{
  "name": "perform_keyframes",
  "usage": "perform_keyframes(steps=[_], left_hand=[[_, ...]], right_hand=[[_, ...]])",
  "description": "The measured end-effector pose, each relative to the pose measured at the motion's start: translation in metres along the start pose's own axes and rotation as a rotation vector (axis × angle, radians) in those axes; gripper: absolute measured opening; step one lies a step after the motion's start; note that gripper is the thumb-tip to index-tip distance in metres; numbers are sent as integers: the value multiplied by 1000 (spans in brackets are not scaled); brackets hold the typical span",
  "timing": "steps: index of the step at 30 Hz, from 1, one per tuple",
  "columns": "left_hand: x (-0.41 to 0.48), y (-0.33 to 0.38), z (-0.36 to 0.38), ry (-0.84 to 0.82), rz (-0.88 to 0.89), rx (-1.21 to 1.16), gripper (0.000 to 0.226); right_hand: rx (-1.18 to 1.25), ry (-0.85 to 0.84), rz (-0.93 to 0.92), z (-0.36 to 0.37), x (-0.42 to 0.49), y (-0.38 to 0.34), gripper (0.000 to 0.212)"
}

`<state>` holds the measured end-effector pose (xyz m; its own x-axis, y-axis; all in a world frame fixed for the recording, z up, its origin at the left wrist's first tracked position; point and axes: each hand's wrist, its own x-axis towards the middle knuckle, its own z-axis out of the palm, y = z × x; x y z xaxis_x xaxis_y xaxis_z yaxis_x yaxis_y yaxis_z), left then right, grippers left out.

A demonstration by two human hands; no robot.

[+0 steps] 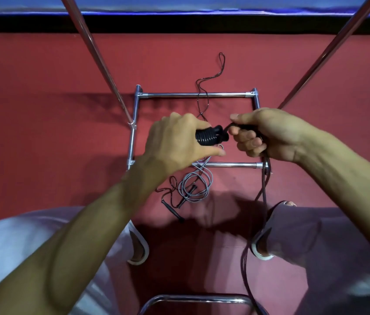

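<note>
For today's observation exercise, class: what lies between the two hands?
In the head view, the tip of the handle gripped by the left hand and a short bit of cord pinched by the right hand bridge the gap.

I get one wide head-worn view, facing forward and steeply down, close above the left hand (175, 138) and right hand (270, 133), red floor (43, 69) beyond

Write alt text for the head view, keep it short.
Left hand grips a black handle wrapped in cord; right hand pinches the dark cord, which hangs down past the person's right knee. Below, on a red floor, lie a chrome frame and a coiled grey rope.
</note>
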<state>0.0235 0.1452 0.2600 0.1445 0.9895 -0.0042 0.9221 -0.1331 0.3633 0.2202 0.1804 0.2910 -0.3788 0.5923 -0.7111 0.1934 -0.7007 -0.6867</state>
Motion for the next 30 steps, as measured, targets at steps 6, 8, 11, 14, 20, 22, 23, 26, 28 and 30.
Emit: perform_keyframes(steps=[6, 8, 11, 14, 20, 22, 23, 26, 28, 30], left_hand=[[-2, 1, -11, -123, -50, -81, 53], [0, -8, -23, -323, -22, -160, 49], [-4, -12, -36, -602, 11, -368, 40], [-10, -11, -43, -744, 14, -533, 25], [-9, -16, -50, -862, 96, -715, 50], [-8, -16, -53, -843, 142, -791, 46], [-7, -18, -54, -817, 156, -827, 45], [-4, -25, -57, -684, 168, -926, 50], [-5, -25, -58, -597, 184, -959, 44], [-6, -22, -59, -537, 208, -961, 27]], right_hand=[[-278, -49, -150, 5, -3, 4, 42], [-539, -103, -283, 1, -10, 2, 36], [-887, -165, -487, -1, -19, -1, 10], [-841, -137, -625, -3, -19, -5, 13], [-660, -303, -629, -20, -13, -13, 19], [-619, -340, -629, -21, -11, -11, 7], [-598, -356, -636, -20, -10, -10, 15], [-501, -386, -595, -16, -6, -10, 37], [-377, -385, -510, -12, 0, -5, 42], [-251, -400, -430, -4, 7, 4, 46]])
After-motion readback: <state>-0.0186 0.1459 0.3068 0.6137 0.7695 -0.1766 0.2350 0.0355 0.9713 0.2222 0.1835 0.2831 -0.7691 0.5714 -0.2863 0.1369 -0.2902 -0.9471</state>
